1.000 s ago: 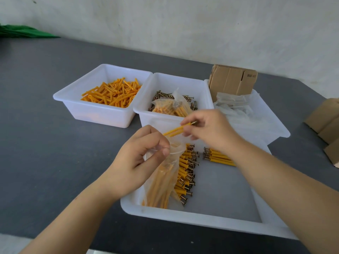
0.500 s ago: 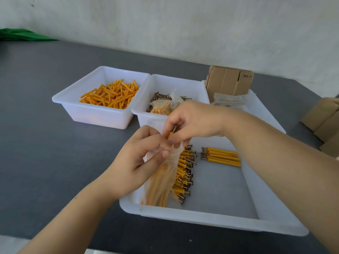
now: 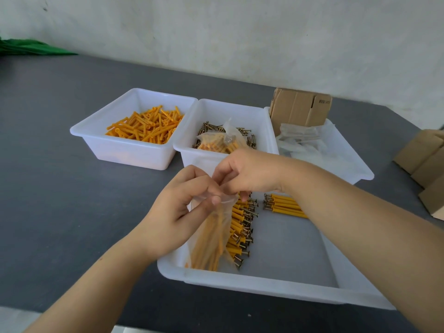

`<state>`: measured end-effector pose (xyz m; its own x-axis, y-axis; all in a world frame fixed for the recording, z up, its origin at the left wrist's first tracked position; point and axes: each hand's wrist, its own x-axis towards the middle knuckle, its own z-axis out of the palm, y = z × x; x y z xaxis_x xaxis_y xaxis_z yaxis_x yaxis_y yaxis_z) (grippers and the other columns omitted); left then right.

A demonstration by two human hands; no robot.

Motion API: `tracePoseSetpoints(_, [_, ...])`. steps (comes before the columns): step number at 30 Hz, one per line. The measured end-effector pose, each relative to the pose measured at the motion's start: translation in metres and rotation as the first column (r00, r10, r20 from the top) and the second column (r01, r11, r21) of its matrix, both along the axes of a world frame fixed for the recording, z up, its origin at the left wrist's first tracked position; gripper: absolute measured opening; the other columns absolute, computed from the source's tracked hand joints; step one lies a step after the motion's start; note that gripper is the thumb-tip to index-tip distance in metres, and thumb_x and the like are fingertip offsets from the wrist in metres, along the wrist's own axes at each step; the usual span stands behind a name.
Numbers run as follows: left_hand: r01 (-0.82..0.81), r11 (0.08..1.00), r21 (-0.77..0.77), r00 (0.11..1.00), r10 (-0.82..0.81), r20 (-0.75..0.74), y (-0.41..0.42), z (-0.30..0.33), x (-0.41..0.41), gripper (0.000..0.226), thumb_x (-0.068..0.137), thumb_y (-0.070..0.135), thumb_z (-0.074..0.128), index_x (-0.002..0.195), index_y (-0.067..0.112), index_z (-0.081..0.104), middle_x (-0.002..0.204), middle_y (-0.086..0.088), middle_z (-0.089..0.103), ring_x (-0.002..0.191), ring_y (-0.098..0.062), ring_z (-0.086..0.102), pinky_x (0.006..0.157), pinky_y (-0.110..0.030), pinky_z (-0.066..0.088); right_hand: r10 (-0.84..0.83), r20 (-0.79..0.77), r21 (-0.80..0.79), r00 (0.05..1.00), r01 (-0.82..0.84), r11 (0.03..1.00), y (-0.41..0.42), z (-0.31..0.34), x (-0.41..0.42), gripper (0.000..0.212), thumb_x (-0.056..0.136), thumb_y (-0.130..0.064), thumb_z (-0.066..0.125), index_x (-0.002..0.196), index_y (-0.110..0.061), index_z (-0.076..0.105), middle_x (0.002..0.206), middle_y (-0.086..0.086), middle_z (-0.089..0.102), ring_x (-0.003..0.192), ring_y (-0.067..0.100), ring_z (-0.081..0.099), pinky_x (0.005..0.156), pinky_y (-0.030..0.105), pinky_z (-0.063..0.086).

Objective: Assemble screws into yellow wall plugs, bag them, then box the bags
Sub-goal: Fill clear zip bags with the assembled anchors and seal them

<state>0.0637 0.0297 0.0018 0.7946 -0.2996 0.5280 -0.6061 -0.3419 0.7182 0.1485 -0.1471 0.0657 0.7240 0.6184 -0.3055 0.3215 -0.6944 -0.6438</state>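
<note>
On the counter (image 3: 72, 212) three tubs stood in a row: plugs (image 3: 146, 127) left, screws (image 3: 247, 137) middle, empty bags (image 3: 302, 143) right. Nearer, a tray (image 3: 264, 282) held assembled plugs (image 3: 242, 227).

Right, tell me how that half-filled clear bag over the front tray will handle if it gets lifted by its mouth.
The clear bag is thin film, crumpled where the left hand and right hand pinch its mouth, so it will probably flop and sag. The plugs inside hang lengthwise, likely making it bottom-heavy and prone to swing. The film looks smooth, possibly slippery.

free: tray floor (image 3: 283, 251) right half — blocked: assembled plugs (image 3: 242, 227) left | bins (image 3: 134, 150) behind
</note>
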Motion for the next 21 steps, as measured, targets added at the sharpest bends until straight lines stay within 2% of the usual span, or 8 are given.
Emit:
tracePoseSetpoints(2, [-0.008, 1.0, 0.003, 1.0, 0.008, 0.0, 0.001, 0.0, 0.0, 0.011, 0.092, 0.013, 0.059, 0.09, 0.011, 0.07, 0.092, -0.003, 0.053, 0.089, -0.022, 0.056, 0.08, -0.03, 0.048, -0.018, 0.092, -0.012, 0.996, 0.02, 1.0, 0.002, -0.003, -0.001, 0.011, 0.088, -0.019, 0.073, 0.086, -0.029, 0.07, 0.066, -0.018, 0.07, 0.06, -0.002, 0.061, 0.057, 0.021, 0.049])
tracePoseSetpoints(5, [-0.008, 1.0, -0.004, 1.0, 0.008, 0.004, 0.001, -0.001, 0.001, 0.012, 0.093, 0.014, 0.059, 0.091, 0.012, 0.07, 0.092, -0.003, 0.054, 0.089, -0.023, 0.057, 0.08, -0.033, 0.049, 0.029, 0.155, -0.063, 0.987, -0.019, 0.998, 0.004, -0.003, -0.003, 0.024, 0.086, -0.018, 0.072, 0.071, -0.036, 0.067, 0.059, -0.028, 0.063, 0.057, -0.012, 0.057, 0.06, 0.015, 0.041])
tracePoseSetpoints(8, [-0.008, 1.0, 0.014, 1.0, 0.008, 0.014, 0.0, -0.001, 0.001, 0.01, 0.092, 0.014, 0.06, 0.09, 0.014, 0.07, 0.092, -0.002, 0.054, 0.089, -0.022, 0.056, 0.079, -0.032, 0.049, 0.089, 0.145, -0.182, 0.985, -0.062, 0.981, 0.004, 0.0, -0.006, 0.035, 0.088, -0.015, 0.067, 0.065, -0.041, 0.064, 0.056, -0.032, 0.06, 0.055, -0.015, 0.054, 0.057, 0.014, 0.037])
tracePoseSetpoints(10, [-0.007, 1.0, 0.008, 1.0, 0.007, 0.014, 0.0, -0.001, 0.001, 0.01, 0.093, 0.014, 0.06, 0.089, 0.016, 0.069, 0.091, -0.001, 0.053, 0.088, -0.023, 0.056, 0.079, -0.03, 0.048, 0.116, 0.142, -0.218, 0.983, -0.083, 0.973, 0.003, 0.004, -0.007, 0.028, 0.091, -0.021, 0.067, 0.07, -0.039, 0.068, 0.062, -0.031, 0.064, 0.061, -0.014, 0.057, 0.06, 0.017, 0.041])
tracePoseSetpoints(13, [-0.002, 1.0, -0.002, 1.0, 0.002, 0.007, 0.0, 0.0, 0.001, 0.011, 0.094, 0.014, 0.059, 0.087, 0.016, 0.068, 0.091, 0.0, 0.054, 0.088, -0.023, 0.056, 0.08, -0.028, 0.047, -0.011, 0.268, -0.086, 0.963, 0.035, 0.996, -0.004, 0.011, -0.001, 0.011, 0.092, -0.03, 0.068, 0.088, -0.03, 0.079, 0.084, -0.017, 0.075, 0.08, -0.005, 0.066, 0.072, 0.021, 0.051])
tracePoseSetpoints(15, [0.002, 1.0, -0.008, 1.0, -0.002, 0.001, 0.001, 0.0, 0.001, 0.012, 0.094, 0.013, 0.058, 0.087, 0.014, 0.067, 0.091, 0.0, 0.055, 0.088, -0.023, 0.056, 0.08, -0.026, 0.047, -0.16, 0.366, 0.017, 0.917, 0.165, 0.986, -0.015, 0.011, 0.006, 0.011, 0.093, -0.023, 0.068, 0.091, -0.027, 0.078, 0.082, -0.014, 0.075, 0.073, -0.008, 0.065, 0.065, 0.015, 0.048])
tracePoseSetpoints(18, [0.009, 1.0, -0.028, 1.0, -0.009, -0.01, 0.001, -0.001, 0.001, 0.013, 0.095, 0.014, 0.057, 0.086, 0.014, 0.066, 0.091, 0.001, 0.055, 0.087, -0.024, 0.056, 0.079, -0.027, 0.047, -0.165, 0.315, -0.157, 0.935, 0.222, 0.962, -0.03, -0.005, 0.007, 0.01, 0.092, -0.017, 0.068, 0.091, -0.025, 0.075, 0.078, -0.007, 0.075, 0.066, -0.001, 0.069, 0.062, 0.02, 0.049])
tracePoseSetpoints(21, [0.012, 0.999, -0.044, 1.0, -0.012, -0.013, 0.001, -0.001, 0.002, 0.014, 0.094, 0.02, 0.055, 0.086, 0.016, 0.066, 0.092, 0.001, 0.055, 0.088, -0.023, 0.057, 0.079, -0.027, 0.047, -0.103, 0.227, -0.319, 0.968, 0.174, 0.932, -0.035, -0.033, -0.004, 0.012, 0.086, -0.028, 0.076, 0.097, -0.024, 0.074, 0.085, -0.005, 0.075, 0.082, 0.011, 0.07, 0.076, 0.029, 0.056])
